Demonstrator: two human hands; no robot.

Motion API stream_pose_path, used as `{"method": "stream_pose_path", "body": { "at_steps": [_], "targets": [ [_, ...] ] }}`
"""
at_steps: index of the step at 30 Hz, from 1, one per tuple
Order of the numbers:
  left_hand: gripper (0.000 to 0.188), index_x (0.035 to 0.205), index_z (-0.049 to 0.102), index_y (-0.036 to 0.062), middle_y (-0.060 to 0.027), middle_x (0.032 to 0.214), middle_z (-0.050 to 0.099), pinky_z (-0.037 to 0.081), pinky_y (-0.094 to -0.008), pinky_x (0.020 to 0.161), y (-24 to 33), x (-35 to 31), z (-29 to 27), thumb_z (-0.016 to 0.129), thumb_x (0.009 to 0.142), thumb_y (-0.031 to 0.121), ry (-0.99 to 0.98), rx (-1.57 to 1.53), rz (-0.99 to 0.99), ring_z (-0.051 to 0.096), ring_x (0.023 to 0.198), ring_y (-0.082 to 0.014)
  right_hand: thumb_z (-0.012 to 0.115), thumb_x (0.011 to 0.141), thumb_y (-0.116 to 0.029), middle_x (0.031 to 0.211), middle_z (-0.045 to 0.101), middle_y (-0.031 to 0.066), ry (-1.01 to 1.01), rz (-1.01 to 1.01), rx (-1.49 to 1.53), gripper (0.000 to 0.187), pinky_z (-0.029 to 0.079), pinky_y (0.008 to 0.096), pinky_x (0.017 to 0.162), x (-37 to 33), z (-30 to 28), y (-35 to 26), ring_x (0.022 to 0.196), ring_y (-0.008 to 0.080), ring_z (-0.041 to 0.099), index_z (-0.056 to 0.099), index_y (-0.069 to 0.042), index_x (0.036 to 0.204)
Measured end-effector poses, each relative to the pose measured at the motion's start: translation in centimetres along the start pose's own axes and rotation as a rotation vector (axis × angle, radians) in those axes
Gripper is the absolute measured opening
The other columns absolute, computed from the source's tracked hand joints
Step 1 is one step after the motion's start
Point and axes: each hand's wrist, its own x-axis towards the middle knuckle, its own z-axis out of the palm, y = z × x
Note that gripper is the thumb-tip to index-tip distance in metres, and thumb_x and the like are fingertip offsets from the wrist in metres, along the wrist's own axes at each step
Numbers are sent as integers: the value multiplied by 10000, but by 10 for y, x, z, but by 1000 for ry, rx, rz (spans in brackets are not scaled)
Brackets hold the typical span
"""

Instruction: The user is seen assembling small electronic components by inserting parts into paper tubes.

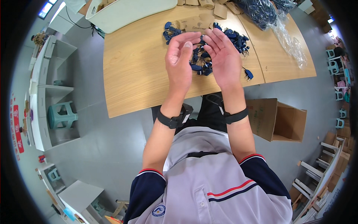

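Both my hands are raised over the near part of a wooden table (130, 74), palms tilted toward each other. My left hand (179, 61) is open, its fingers bent loosely inward and the thumb apart, with nothing seen in it. Palm up, my right hand (225, 59) is open too, its fingers stretched out and bare. Below and behind them lies a loose pile of small dark blue corded pieces (235, 40), partly hidden by my hands. One dark blue piece (249, 74) lies apart, right of my right hand. A brown cardboard packet (195, 24) lies beyond my fingertips.
A white bin (130, 15) stands at the far left of the table. More brown packets (220, 11) lie along the far side. Clear plastic bags (257, 13) with dark contents are at the far right. An open cardboard box (276, 119) stands on the floor at right.
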Motion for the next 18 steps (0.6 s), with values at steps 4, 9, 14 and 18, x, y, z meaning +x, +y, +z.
{"method": "stream_pose_path", "body": {
  "at_steps": [4, 9, 14, 18],
  "targets": [
    [151, 1079, 549, 27, -50, 1024, 623, 453, -288, 902, 4, -20, -14, 530, 946, 96, -183, 27, -244, 563, 943, -125, 445, 1020, -148, 1240, 601, 167, -65, 211, 514, 306, 528, 357, 913, 14, -32, -22, 1081, 270, 618, 532, 48, 1238],
    [436, 1241, 503, 24, -82, 1190, 588, 437, -337, 980, -9, -79, -2, 679, 880, 196, -588, 160, -222, 552, 1122, -184, 420, 1025, -116, 1258, 596, 174, -197, 270, 728, 279, 529, 366, 899, 12, -38, -44, 1100, 276, 609, 544, 43, 1217],
    [530, 1186, 567, 15, -71, 1113, 620, 493, -316, 911, -13, -82, 11, 826, 741, 143, -821, 106, -404, 596, 1044, -166, 396, 1037, -131, 1283, 574, 193, -297, 269, 841, 296, 519, 352, 872, 4, -26, -54, 1051, 258, 605, 549, 53, 1213],
    [438, 1117, 600, 14, -27, 1016, 628, 495, -242, 772, -27, -94, 15, 814, 739, 70, -857, -81, -603, 607, 897, -95, 406, 1041, -172, 1228, 603, 214, -299, 140, 621, 319, 516, 325, 824, 0, -25, -55, 980, 238, 616, 562, 65, 1187]
  ]
}}
